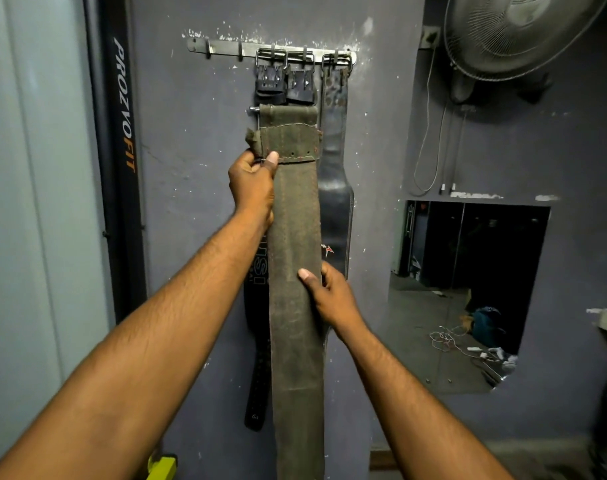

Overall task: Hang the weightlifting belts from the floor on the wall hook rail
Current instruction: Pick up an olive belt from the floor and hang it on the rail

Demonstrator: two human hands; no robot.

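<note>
I hold a worn olive-green weightlifting belt (pixel 297 306) upright in front of the wall. My left hand (pixel 253 183) grips its left edge just below the folded buckle end. My right hand (pixel 329 296) clasps its right edge lower down. The belt's top sits a little below the metal hook rail (pixel 226 50) on the grey wall. Black belts (pixel 335 161) hang by their buckles from the rail's right-hand hooks, partly hidden behind the green one. The two left hooks are bare.
A black upright post (pixel 122 150) printed PROZVOFIT stands left of the rail. A wall fan (pixel 523 32) with dangling cords is at the upper right. A rectangular wall opening (pixel 468 292) lies lower right. Something yellow (pixel 162 467) sits on the floor.
</note>
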